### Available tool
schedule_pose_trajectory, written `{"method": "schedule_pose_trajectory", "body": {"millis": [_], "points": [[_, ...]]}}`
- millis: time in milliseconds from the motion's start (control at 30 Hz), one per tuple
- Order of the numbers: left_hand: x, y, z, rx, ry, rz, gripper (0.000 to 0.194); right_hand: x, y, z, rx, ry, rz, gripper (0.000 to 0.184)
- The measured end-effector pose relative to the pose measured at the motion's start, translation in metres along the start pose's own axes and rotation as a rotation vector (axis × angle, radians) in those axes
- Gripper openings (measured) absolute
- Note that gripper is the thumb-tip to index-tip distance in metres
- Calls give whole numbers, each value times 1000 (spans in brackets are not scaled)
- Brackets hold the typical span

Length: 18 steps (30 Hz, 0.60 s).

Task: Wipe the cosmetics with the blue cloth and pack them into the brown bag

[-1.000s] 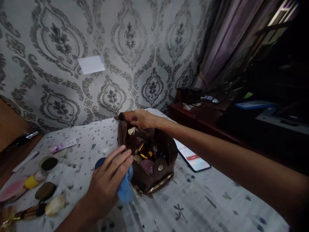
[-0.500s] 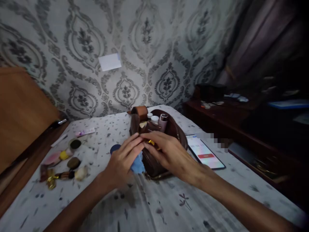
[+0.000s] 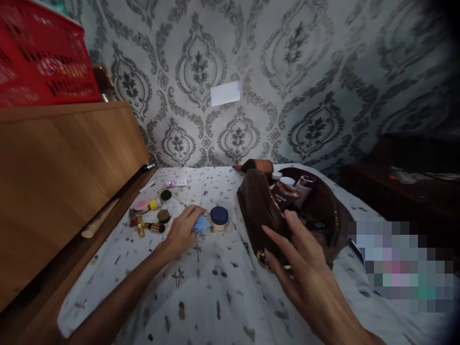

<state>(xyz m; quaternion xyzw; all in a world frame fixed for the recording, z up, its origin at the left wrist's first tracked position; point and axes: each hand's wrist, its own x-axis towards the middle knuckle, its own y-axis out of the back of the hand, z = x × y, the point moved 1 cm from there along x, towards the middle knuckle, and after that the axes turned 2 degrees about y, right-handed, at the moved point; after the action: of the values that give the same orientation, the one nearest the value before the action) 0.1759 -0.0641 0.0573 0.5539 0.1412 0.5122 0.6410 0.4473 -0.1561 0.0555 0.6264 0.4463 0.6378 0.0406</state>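
A brown leather pouch [image 3: 262, 211] lies open on the patterned white sheet [image 3: 215, 297], with small bottles [image 3: 287, 182] standing inside it. My right hand [image 3: 302, 263] hovers just in front of the pouch, fingers spread, holding nothing. My left hand [image 3: 183, 232] rests on the sheet to the left, curled round a small blue cloth [image 3: 200, 224]. A round jar with a blue lid [image 3: 219, 217] stands right beside that hand.
Several small cosmetics [image 3: 153, 215] lie scattered at the sheet's left side. A wooden headboard [image 3: 61, 187] rises on the left with a red crate [image 3: 43, 57] on top. A dark wooden table [image 3: 406, 182] stands at the right. A blurred patch [image 3: 402, 263] covers something beside the pouch.
The view has swung left. My left hand carried the blue cloth away from the pouch to the sheet near the jar. My right hand left the pouch's mouth and opened.
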Motion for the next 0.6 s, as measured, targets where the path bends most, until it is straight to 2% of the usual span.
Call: {"method": "schedule_pose_trajectory", "body": {"millis": [200, 333, 433, 600], "points": [[-30, 38, -54, 103, 206, 143, 45, -3, -7, -21, -8, 44, 23, 31], [-49, 60, -93, 228, 329, 108, 39, -3, -21, -35, 140, 90, -24, 25], [-64, 65, -112, 290, 372, 54, 38, -2, -37, -47, 278, 89, -100, 23], [-87, 56, -118, 303, 309, -39, 39, 3, -66, -74, 519, 75, -218, 24]]}}
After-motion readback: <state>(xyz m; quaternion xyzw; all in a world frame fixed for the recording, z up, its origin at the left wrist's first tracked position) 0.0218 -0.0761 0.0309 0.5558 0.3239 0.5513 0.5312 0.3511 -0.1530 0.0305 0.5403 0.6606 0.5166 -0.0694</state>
